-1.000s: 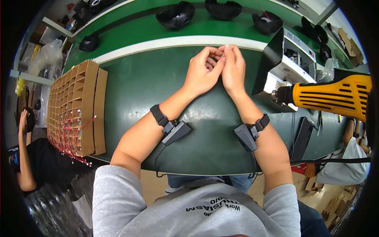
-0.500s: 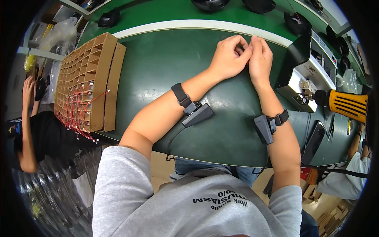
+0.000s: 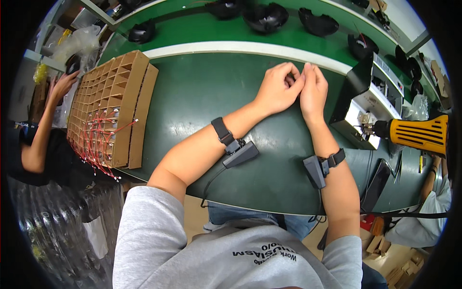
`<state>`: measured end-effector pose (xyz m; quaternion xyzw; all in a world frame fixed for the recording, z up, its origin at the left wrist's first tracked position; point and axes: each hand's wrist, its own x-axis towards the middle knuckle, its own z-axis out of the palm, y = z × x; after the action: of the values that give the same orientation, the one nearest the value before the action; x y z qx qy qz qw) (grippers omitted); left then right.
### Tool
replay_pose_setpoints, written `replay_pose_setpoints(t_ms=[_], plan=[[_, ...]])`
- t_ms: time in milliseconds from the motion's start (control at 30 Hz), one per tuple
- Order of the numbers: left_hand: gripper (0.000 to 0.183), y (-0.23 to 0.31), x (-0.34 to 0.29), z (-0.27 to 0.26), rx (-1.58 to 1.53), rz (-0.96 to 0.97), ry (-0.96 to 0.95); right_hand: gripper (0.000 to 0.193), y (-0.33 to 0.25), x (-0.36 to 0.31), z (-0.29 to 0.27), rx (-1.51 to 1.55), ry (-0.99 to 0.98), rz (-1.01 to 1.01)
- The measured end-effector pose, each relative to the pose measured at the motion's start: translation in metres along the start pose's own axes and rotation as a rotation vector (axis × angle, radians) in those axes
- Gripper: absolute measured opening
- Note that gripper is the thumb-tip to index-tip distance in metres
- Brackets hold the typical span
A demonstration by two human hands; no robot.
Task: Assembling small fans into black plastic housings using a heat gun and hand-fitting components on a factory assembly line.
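Over the far part of the green bench, my left hand (image 3: 280, 87) has its fingers curled in, the thumb pointing toward the other hand. My right hand (image 3: 314, 91) meets it at the fingertips, its own fingers pressed together. Whatever may be pinched between them is hidden or too small to make out. Each wrist wears a black strap with a small dark device, the left device (image 3: 242, 154) and the right device (image 3: 314, 172).
Left stands a cardboard divider box (image 3: 134, 111) with red-wired parts. At right are a metal box machine (image 3: 363, 108) and a yellow-black tool (image 3: 417, 136). Black curved shells (image 3: 265, 19) lie on the green strip beyond the white rail (image 3: 216, 47). A co-worker's arm (image 3: 45, 120) shows far left.
The view has tilted, so bench and hands sit lower and more black shells show. My hands stay together. The co-worker's hand at left has risen and is now at a dark object.
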<state>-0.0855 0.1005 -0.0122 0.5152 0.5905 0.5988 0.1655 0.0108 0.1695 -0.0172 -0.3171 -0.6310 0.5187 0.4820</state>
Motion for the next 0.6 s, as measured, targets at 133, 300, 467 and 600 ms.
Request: replay_pose_setpoints(t_ms=[133, 300, 467, 600], plan=[[0.018, 0.0011, 0.0006, 0.0008, -0.012, 0.008, 0.001, 0.037, -0.0049, 0.0, 0.0007, 0.011, -0.002, 0.009], [0.018, 0.0027, 0.0006, 0.0012, -0.036, -0.005, -0.011, 0.038, -0.0042, -0.0003, -0.0006, -0.005, 0.002, 0.008], [0.018, 0.0028, 0.0011, 0.0014, -0.043, 0.004, -0.014, 0.039, -0.0096, -0.0012, -0.0006, -0.002, 0.013, 0.011], [0.017, 0.0024, 0.002, 0.0, -0.034, 0.005, -0.019, 0.038, -0.0054, 0.0004, -0.0006, 0.028, -0.001, 0.013]])
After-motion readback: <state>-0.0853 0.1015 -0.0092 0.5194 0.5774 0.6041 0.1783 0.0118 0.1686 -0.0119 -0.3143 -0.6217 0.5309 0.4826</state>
